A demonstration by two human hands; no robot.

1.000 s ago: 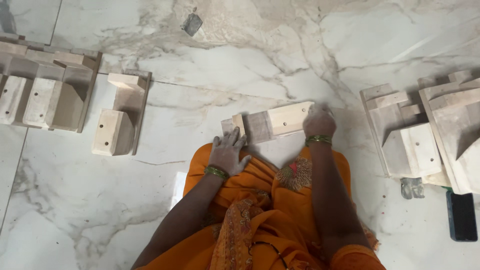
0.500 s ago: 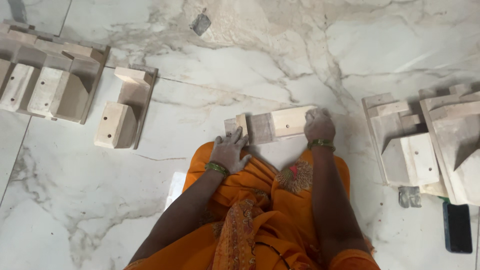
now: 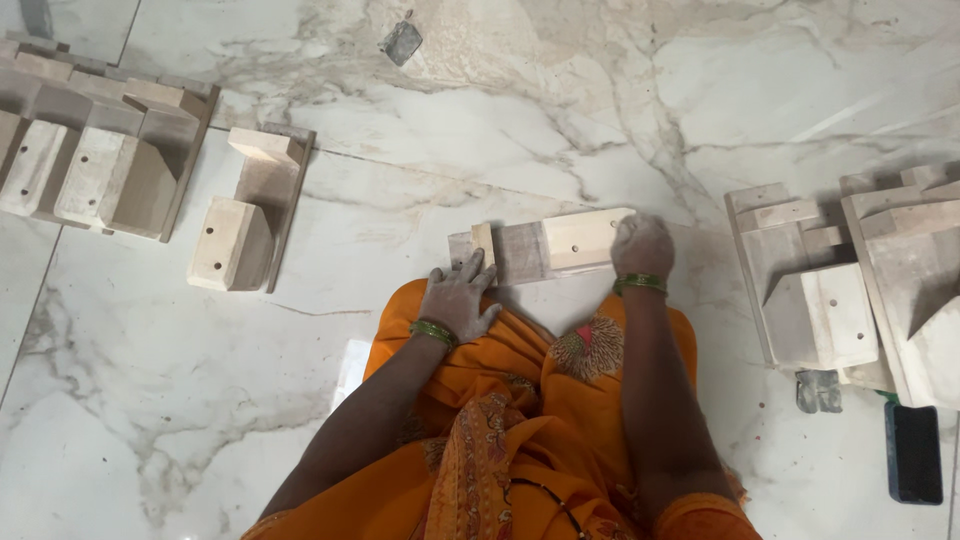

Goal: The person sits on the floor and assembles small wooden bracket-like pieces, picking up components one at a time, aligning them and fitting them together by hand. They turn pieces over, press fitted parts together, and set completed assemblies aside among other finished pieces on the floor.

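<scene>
Since the earlier frames, both hands have stayed on the same wooden piece, the right hand sliding slightly along its far end, while the view has drifted so that the stacks at the left sit lower and closer.

That wooden piece (image 3: 545, 245) lies flat on the white marble floor (image 3: 330, 400), just in front of the person's orange-draped knees (image 3: 530, 370). It is one pale assembly: a short block at its left end, a darker middle and a lighter block with a drilled hole at the right.

One left hand (image 3: 458, 298), dusty, rests with fingers spread and its grip open, the fingertips touching the left end of the piece. One right hand (image 3: 641, 245) presses down on the right end with fingers curled over it; whether they close around the edge I cannot tell. Each wrist wears green bangles.

To the left, one separate bracket-shaped wooden assembly (image 3: 245, 215) lies alone, and beyond it a row of similar pieces (image 3: 90, 160) is packed together, at least four. To the right, two larger assemblies (image 3: 850, 280) lie side by side. One black block (image 3: 913, 452) sits at the lower right, one small grey metal piece (image 3: 818, 390) beside it, and one grey scrap (image 3: 402, 42) lies at the top.
</scene>
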